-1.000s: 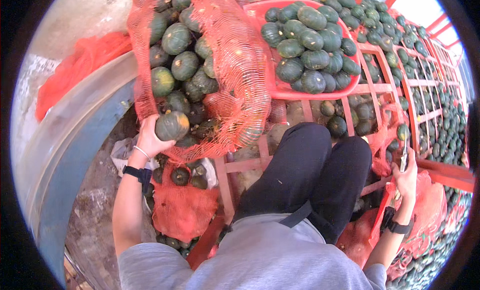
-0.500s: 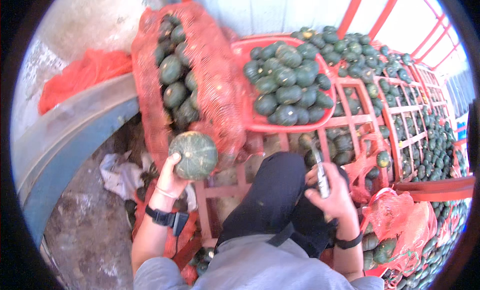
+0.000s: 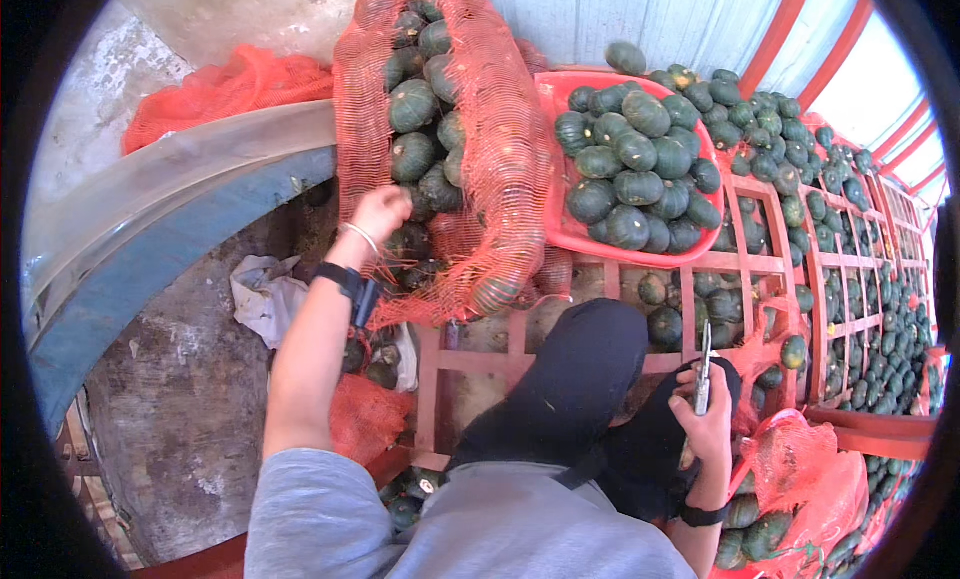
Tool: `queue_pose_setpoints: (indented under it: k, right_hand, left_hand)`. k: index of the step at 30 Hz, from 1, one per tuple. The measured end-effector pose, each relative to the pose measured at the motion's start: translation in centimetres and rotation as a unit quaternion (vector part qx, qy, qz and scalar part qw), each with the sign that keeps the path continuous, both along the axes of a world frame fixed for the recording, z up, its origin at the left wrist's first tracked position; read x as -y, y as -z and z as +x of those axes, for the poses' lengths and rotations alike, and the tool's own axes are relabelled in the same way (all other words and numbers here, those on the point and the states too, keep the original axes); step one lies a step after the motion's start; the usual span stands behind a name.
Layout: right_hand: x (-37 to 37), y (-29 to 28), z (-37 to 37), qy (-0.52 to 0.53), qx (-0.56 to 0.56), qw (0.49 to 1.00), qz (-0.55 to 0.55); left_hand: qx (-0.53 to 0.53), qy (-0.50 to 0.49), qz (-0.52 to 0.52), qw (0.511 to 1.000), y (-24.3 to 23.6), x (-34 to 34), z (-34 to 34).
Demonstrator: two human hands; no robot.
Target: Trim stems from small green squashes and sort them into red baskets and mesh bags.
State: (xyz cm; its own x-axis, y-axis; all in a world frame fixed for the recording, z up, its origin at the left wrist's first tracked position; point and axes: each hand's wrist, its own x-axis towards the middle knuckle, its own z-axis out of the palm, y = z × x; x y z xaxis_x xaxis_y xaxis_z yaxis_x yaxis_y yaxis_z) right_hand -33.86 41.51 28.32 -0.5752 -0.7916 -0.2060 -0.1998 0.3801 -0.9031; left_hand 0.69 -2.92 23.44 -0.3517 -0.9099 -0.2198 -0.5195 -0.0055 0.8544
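Observation:
My left hand (image 3: 383, 213) is at the opening of a long red mesh sack (image 3: 505, 149) full of dark green squashes (image 3: 411, 157), fingers curled; what they hold, if anything, is unclear. My right hand (image 3: 705, 409) is closed round a long, silvery knife-like tool (image 3: 703, 381), pointing upward beside my knee. To the sack's right, a red plastic tray (image 3: 570, 234) holds a heaped pile of squashes (image 3: 637, 187). A single squash (image 3: 625, 58) shows above the tray's back edge, against the wall; I cannot tell whether it rests on anything.
Red slatted crates (image 3: 850, 327) and loose squashes line the right, under a pale ribbed wall (image 3: 670, 19). A curved blue-grey rim (image 3: 170, 209) runs along the left, beside red netting (image 3: 220, 89) and a white cloth (image 3: 265, 299). Filled mesh bags (image 3: 790, 459) lie lower right.
The squash in my left hand has left it, and that hand has moved up to the sack. A lone squash appears above the tray. My right hand still grips the tool.

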Motion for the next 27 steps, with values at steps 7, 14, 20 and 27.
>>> queue_pose_setpoints:
  k: [7,14,20,27]
  right_hand:
    - [0.4,-1.8,-0.7,-0.017,-0.06,0.997,0.036]
    - [2.3,-0.2,0.9,-0.029,-0.06,0.997,0.037]
    - [3.1,-0.2,1.7,-0.058,-0.05,0.997,0.026]
    - [1.4,1.3,1.0,-0.046,-0.093,0.994,0.031]
  left_hand:
    - [0.445,-0.076,-0.147,0.88,3.2,-4.7,3.5]
    - [0.487,-0.17,-0.161,0.842,4.9,-5.1,0.8]
    - [0.269,-0.199,-0.082,0.939,4.9,-5.9,2.9]
    - [0.3,-0.343,-0.181,0.872,9.7,-5.9,2.7]
